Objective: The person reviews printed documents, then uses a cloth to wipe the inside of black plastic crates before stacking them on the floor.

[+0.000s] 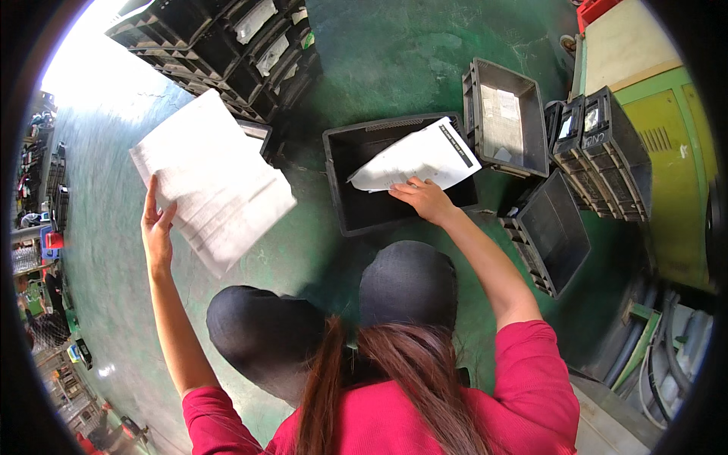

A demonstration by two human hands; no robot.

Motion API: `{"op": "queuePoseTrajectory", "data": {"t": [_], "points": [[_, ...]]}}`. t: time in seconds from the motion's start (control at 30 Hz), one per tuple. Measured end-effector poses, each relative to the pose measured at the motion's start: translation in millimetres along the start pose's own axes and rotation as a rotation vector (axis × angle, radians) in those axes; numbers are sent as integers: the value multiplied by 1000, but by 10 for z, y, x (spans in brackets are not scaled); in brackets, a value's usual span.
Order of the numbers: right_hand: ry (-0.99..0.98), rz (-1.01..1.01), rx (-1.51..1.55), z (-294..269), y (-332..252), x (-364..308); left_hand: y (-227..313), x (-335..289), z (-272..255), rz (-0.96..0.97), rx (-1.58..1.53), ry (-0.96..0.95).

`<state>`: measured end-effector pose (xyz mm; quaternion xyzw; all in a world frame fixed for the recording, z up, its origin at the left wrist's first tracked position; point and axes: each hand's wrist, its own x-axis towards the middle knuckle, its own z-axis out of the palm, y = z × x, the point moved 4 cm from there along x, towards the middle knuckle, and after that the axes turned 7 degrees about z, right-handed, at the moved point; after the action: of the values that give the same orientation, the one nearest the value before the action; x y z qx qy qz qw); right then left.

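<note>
My left hand grips the lower left edge of a large creased white paper sheet, thumb in front, holding it up over the floor to my left. My right hand is at the lower edge of a printed white sheet with a dark band along one side. Its fingers are bent against that sheet, which lies tilted over a black plastic crate on the floor before my knees. The crate's inside is dark, and the printed sheet hides part of it.
Stacked black crates stand at the far left. To the right are a grey crate with papers, a tilted crate and upright crates. A green and yellow cabinet stands beyond them. Pipes and hoses lie at lower right.
</note>
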<state>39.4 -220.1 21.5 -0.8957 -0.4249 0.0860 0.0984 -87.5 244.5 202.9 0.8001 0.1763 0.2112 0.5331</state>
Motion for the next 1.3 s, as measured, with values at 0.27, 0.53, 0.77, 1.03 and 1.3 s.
{"op": "queuePoseTrajectory", "data": {"t": [0.27, 0.53, 0.77, 1.03, 1.3], "points": [[144, -1, 258, -422, -89, 166, -421, 141, 237, -167, 609, -744], [250, 11, 565, -1639, -20, 283, 744, -149, 2622, 626, 452, -1014], [1144, 452, 1197, -2013, 1022, -140, 599, 359, 2730, -13, -176, -751], [-201, 648, 83, 204, 811, 211, 228, 354, 2471, -372, -602, -525], [283, 722, 758, -333, 1156, -128, -380, -221, 2834, -443, -1233, -671]]}}
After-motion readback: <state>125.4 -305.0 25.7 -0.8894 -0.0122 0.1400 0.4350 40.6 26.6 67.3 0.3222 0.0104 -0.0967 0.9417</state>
